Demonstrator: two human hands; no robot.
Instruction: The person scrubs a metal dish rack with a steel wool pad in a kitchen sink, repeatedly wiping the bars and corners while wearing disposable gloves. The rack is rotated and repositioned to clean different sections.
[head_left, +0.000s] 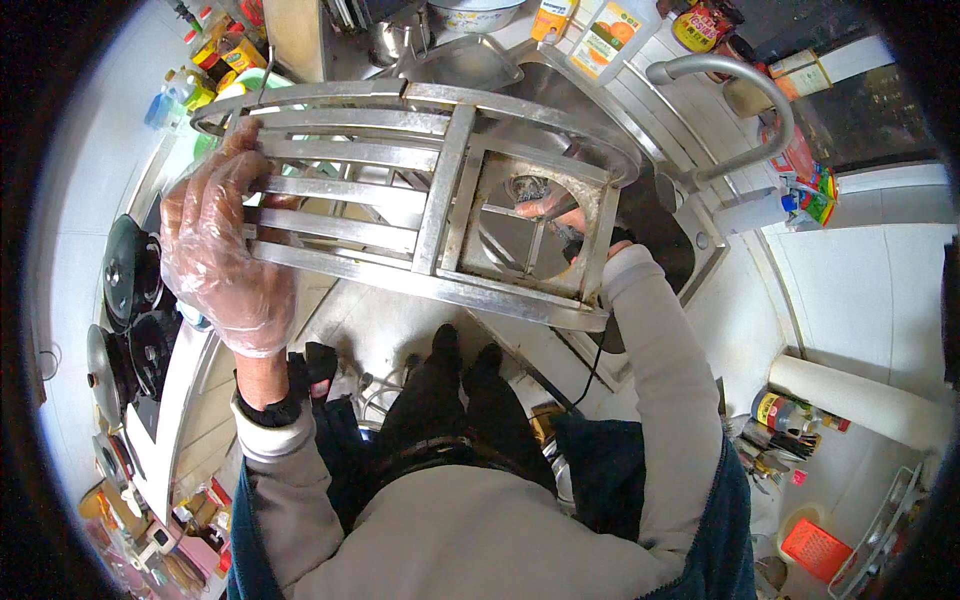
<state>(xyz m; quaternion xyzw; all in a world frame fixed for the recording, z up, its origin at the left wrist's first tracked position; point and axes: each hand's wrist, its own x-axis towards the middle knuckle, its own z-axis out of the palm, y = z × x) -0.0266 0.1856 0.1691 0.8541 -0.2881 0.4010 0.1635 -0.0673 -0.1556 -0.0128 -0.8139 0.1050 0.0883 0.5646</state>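
A metal kitchen rack (436, 202) with parallel bars and a round opening is held up before me, tilted, with brownish stains around the opening. My left hand (225, 247), in a clear plastic glove, grips the rack's left end, fingers over the bars. Behind the opening, partly hidden by the frame, my right hand (559, 210) has its fingers on a steel wool scrubber (528, 187). The right wrist passes behind the rack's right end.
Beyond the rack lies a steel sink (540, 79) with a curved faucet (776, 97). Bottles and jars line the counter behind it, including a clear jug (611, 41). Lidded black pots (131, 270) stand at left. A paper roll (847, 397) and a red basket (817, 550) are at right.
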